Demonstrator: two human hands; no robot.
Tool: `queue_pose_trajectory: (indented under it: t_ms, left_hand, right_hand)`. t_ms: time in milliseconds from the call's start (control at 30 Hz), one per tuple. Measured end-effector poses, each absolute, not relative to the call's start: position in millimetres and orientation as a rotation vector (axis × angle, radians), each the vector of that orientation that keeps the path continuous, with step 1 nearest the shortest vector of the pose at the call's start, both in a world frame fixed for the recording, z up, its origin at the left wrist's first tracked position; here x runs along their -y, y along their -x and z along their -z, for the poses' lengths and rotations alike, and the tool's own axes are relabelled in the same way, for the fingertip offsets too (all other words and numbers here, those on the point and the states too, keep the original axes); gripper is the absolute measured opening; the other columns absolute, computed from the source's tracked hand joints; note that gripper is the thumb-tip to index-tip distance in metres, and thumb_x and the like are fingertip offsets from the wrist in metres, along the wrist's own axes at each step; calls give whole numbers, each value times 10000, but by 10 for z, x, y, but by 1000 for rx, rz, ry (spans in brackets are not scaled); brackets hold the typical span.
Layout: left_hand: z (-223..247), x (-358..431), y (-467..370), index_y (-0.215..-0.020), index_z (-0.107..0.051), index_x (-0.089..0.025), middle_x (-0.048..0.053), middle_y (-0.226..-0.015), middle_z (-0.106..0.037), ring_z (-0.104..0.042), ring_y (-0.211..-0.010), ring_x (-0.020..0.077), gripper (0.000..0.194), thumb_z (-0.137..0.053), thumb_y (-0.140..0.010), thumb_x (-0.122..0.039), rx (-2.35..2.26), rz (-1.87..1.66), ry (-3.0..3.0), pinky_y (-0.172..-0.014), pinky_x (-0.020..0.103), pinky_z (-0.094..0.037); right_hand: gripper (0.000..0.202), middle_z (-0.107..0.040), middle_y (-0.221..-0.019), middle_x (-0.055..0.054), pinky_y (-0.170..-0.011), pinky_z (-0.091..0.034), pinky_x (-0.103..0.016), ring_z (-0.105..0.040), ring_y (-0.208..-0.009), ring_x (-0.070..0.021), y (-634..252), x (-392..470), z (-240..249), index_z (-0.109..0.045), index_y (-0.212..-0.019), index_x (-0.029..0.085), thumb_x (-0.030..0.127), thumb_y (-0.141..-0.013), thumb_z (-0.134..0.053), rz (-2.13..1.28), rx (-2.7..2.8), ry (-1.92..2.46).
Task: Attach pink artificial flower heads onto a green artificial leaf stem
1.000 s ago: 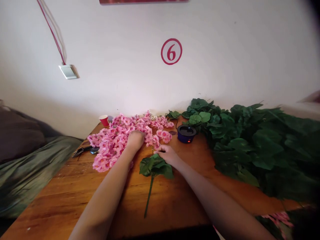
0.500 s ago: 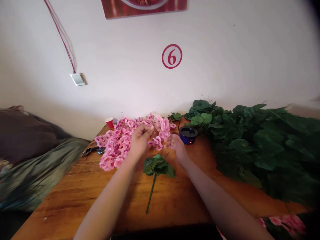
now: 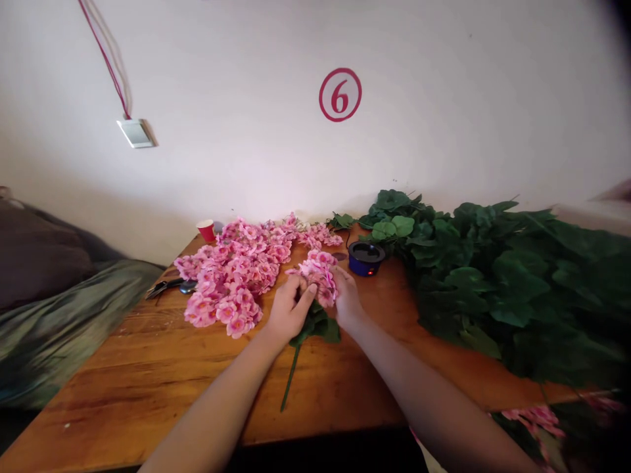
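Note:
Pink artificial flowers [image 3: 323, 268] cluster between my two hands above the middle of the wooden table. At their left side, my left hand [image 3: 290, 307] is closed with thumb and index finger together, gripping the flowers low down; the exact hold is hidden. My right hand [image 3: 349, 299] curls around the right side of the same blossoms, its fingertips partly behind them. Directly below sits a whorl of green leaves [image 3: 318, 326], partly covered by my left hand. Its green stem [image 3: 290, 378] points toward the table's near edge.
Left of my hands lies a heap of pink flowers [image 3: 231, 272], with a red paper cup [image 3: 206, 230] behind and black-handled tools [image 3: 167, 287] beside it. A blue pot [image 3: 365, 259] with a lit red switch stands right. Green leaves [image 3: 493, 276] pile up on the right.
My left hand has come down and closer to the leafy stem. My right hand, open beside the flowers before, now touches them. The view has shifted slightly.

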State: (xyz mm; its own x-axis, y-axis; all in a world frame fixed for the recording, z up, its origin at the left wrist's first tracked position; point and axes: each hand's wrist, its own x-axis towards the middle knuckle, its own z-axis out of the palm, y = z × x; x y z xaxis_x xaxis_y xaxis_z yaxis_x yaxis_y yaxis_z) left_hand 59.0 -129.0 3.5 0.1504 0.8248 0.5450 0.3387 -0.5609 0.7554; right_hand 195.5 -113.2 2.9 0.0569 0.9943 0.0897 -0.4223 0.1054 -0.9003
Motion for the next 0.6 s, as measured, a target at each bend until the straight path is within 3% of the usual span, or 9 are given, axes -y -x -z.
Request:
queue_pose_trajectory:
  t_ms: [167,267,400,500,600]
  left_hand:
    - [7,1335,-533,-919,-436,-220,-17,-787,-506,-515,-702,160,387,-693,-811,-489,-1298,-1507,-2262,-668,290,-408]
    - [7,1299,-510,-1061,-464,-210,67,-1000,-555,-578,-940,234,480,-730,-784,-498,-1278,-1725,-2406,-834,370,-475]
    - [-61,1302,-507,-1334,-416,-217,179,-1383,-414,-417,-1331,336,679,-727,-807,-510,-1204,-1853,-2543,-1090,522,-376]
    - [-140,1387,-535,-1392,-422,-245,180,-1524,-313,-308,-1436,364,659,-653,-858,-553,-1156,-1787,-2670,-1152,567,-298]
    - [-212,1497,-585,-1337,-490,-251,156,-1485,-443,-357,-1427,357,566,-651,-868,-524,-1090,-1803,-2694,-1155,575,-303]
  right_hand:
    - [338,-619,-726,-33,-511,-445,-260,-558,-601,-156,-1849,1286,-122,-538,-808,209,532,-755,-624,-1385,898,754]
    - [376,-681,-872,-75,-582,-482,-288,-636,-774,-218,-1828,1348,-184,-601,-896,202,548,-748,-592,-1407,935,737]
    - [424,-702,-992,-85,-609,-504,-302,-654,-866,-242,-1862,1407,-264,-645,-1014,205,511,-722,-627,-1431,891,665]
    - [379,-699,-1001,-79,-674,-534,-314,-660,-946,-255,-1877,1476,-292,-644,-961,217,485,-695,-673,-1458,903,633]
    - [378,-690,-1069,-82,-811,-556,-344,-633,-1092,-268,-1851,1560,-293,-643,-928,228,528,-700,-662,-1493,932,606]
